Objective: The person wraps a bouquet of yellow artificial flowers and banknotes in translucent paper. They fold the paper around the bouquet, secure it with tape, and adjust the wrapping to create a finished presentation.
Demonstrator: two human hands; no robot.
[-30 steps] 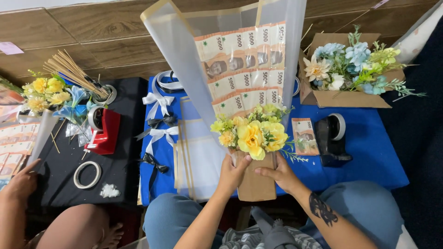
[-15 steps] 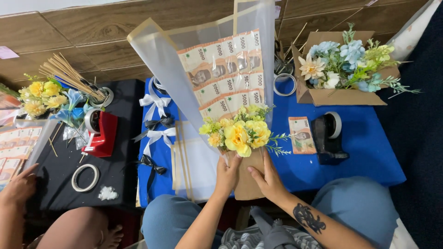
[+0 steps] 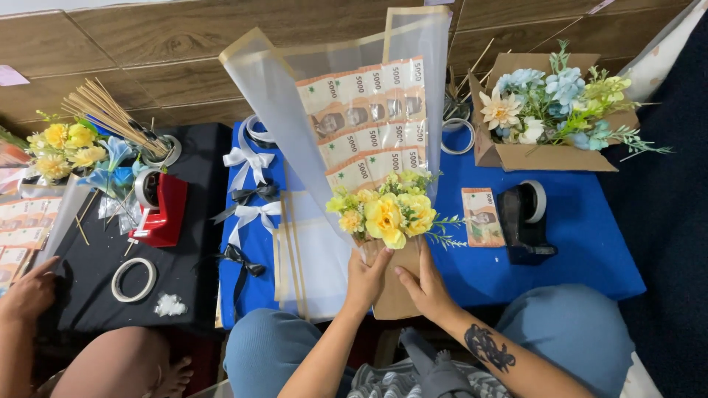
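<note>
One bouquet (image 3: 369, 184) stands over the near edge of the blue table (image 3: 590, 250), and everything else is placed from it. It holds three overlapping rows of banknotes, a cluster of yellow flowers (image 3: 387, 214) below them, a sheer wrap with tan edges behind, and a brown paper base (image 3: 394, 287). Both hands grip that base: the left hand (image 3: 366, 278) closes around its left side with the thumb up, the right hand (image 3: 424, 287) clasps its right side, fingers pressed to the paper, its forearm bearing a dark tattoo. Right of the bouquet lie one loose banknote (image 3: 483, 216) and one black tape dispenser (image 3: 525, 217); up and right sits one open cardboard box (image 3: 546, 155) of blue, white and green flowers. Left of the bouquet lie four ribbon bows (image 3: 247, 199), two white and two black. Farther left, on a black table (image 3: 96, 280), are one red tape dispenser (image 3: 158, 206), one tape roll (image 3: 133, 279), a bundle of thin sticks (image 3: 110, 118) and more yellow flowers. Another person's hand (image 3: 29, 291) rests at that table's left edge.
</note>
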